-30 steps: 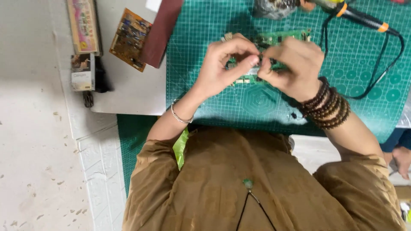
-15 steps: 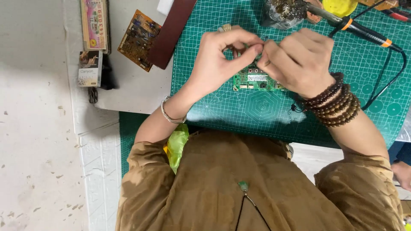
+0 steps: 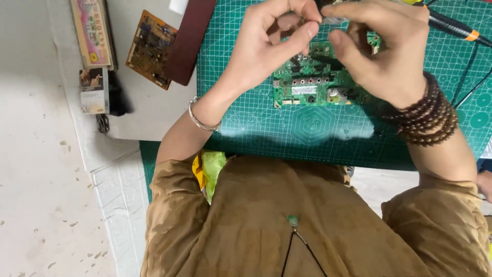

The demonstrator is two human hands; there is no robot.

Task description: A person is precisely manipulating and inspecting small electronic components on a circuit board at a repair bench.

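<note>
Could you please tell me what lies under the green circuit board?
The green circuit board rests on the green cutting mat. The right hand covers the board's far right part, hiding what lies there.

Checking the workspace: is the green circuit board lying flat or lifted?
Flat: the green circuit board lies on the cutting mat, below both hands.

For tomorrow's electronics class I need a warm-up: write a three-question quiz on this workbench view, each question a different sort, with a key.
1. True or false: the green circuit board lies on the green cutting mat.
2. Which wrist wears the dark bead bracelets? A) left B) right C) both
3. Fill in: the brown circuit board lies to the ____ of the mat, on the person's own side.

Key
1. True.
2. B; the left hand has a thin metal bangle, the right hand the beads.
3. Left.
</note>
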